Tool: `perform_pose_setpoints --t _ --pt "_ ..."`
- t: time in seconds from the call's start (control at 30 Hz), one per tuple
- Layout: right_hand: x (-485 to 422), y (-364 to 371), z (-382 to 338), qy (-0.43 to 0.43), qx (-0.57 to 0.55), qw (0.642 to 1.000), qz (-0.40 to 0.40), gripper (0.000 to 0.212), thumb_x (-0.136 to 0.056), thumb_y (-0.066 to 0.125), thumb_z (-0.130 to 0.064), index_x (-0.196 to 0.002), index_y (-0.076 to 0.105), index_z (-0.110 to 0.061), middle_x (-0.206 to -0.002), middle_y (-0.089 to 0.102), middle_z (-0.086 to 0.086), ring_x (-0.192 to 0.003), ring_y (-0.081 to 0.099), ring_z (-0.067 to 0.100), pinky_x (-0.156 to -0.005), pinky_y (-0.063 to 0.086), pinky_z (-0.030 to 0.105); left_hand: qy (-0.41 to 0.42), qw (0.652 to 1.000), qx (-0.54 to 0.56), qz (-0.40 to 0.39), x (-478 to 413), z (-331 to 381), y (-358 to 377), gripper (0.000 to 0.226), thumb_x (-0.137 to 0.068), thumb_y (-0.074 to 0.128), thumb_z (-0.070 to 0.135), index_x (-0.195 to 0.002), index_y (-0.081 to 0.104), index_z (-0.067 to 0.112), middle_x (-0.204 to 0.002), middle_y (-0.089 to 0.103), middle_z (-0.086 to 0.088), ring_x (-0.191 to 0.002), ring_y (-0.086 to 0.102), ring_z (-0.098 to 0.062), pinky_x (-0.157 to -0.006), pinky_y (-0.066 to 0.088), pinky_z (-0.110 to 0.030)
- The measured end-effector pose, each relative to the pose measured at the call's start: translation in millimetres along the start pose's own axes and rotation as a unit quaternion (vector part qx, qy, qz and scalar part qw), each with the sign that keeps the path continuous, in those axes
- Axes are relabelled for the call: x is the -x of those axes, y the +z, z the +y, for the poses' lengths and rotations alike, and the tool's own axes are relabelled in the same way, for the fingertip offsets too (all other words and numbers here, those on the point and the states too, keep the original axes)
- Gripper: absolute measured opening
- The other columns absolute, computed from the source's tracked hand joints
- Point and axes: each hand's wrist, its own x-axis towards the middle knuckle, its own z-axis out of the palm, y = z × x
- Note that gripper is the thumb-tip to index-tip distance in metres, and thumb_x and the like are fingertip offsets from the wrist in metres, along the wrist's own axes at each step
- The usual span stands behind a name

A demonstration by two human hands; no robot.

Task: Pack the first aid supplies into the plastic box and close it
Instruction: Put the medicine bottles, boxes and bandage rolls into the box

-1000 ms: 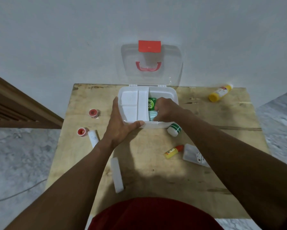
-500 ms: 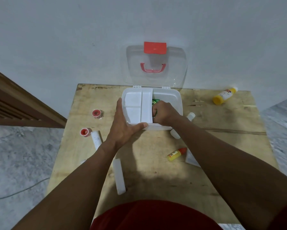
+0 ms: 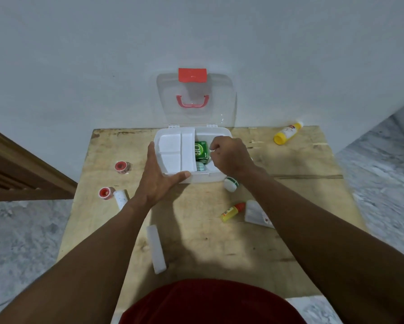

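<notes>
The white plastic box (image 3: 216, 177) stands at the table's far edge, and its clear lid (image 3: 219, 99) with a red latch and red handle leans open against the wall. A white divided tray (image 3: 173, 148) fills the box's left half. To the right of the tray lie a green carton (image 3: 201, 150) and a pale teal item (image 3: 201, 167). My left hand (image 3: 156, 181) grips the box's front left corner, thumb along the front rim. My right hand (image 3: 229, 155) hovers over the box's right half with its fingers curled shut; I see nothing clearly in them.
On the wooden table (image 3: 208, 242) lie a yellow bottle (image 3: 287, 134) at the far right, a white green-banded bottle (image 3: 231, 183), a small yellow dropper (image 3: 232, 210), a white packet (image 3: 257, 213), a white stick (image 3: 156, 249), two red tape rolls (image 3: 122, 166) (image 3: 106, 192) and a white tube (image 3: 121, 198).
My right hand has come up out of the box's right half, uncovering the green carton. The left hand has kept its hold on the box corner.
</notes>
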Motion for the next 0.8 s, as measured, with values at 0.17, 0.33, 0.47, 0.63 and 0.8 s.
perform_pose_setpoints --t 0.17,0.33,0.47,0.63,0.8 --pt "41.1 -31.0 13.4 0.037 0.022 0.998 0.046 0.015 -0.084 0.059 -0.002 -0.093 0.071 -0.001 -0.094 0.074 0.017 -0.089 0.064 0.04 -0.067 0.033 0.029 -0.007 1.0 -0.002 -0.011 -1.3 0.3 -1.8 0.103 -0.061 0.084 0.046 -0.141 0.023 0.024 -0.133 0.04 0.007 -0.124 0.042 -0.014 -0.099 0.046 -0.035" --pt "89.7 -35.4 47.9 0.111 0.063 0.991 -0.03 0.021 -0.089 0.062 -0.02 -0.108 0.07 -0.013 -0.108 0.072 0.01 -0.103 0.065 0.031 -0.08 0.047 0.033 -0.013 1.0 0.006 -0.001 2.5 0.8 0.4 0.102 -0.068 0.088 0.025 -0.144 0.021 0.019 -0.132 0.037 0.008 -0.123 0.039 -0.013 -0.101 0.039 -0.031" --pt "119.8 -31.0 71.2 0.16 0.094 0.976 -0.11 0.04 -0.088 0.068 -0.04 -0.122 0.062 -0.02 -0.125 0.063 0.008 -0.121 0.055 0.027 -0.096 0.044 0.034 -0.011 1.0 0.006 -0.003 3.8 2.2 0.9 0.1 -0.07 0.087 0.023 -0.145 0.02 0.018 -0.131 0.037 0.008 -0.123 0.039 -0.013 -0.102 0.037 -0.032" --pt "138.7 -32.6 79.9 0.195 0.149 0.952 -0.186 0.078 -0.072 0.078 -0.057 -0.137 0.047 -0.027 -0.135 0.05 0.007 -0.127 0.044 0.031 -0.099 0.044 0.046 -0.014 1.0 0.004 -0.005 4.3 3.1 0.9 0.099 -0.071 0.087 0.024 -0.144 0.02 0.017 -0.131 0.037 0.01 -0.123 0.04 -0.012 -0.106 0.038 -0.036" --pt "149.6 -30.7 91.5 0.19 0.168 0.94 -0.23 0.092 -0.069 0.088 -0.037 -0.143 0.037 -0.02 -0.136 0.041 0.014 -0.126 0.04 0.035 -0.1 0.046 0.046 -0.019 1.0 0.0 -0.011 3.1 0.8 0.8 0.102 -0.071 0.086 0.027 -0.146 0.018 0.02 -0.134 0.037 0.009 -0.126 0.039 -0.014 -0.108 0.038 -0.04"
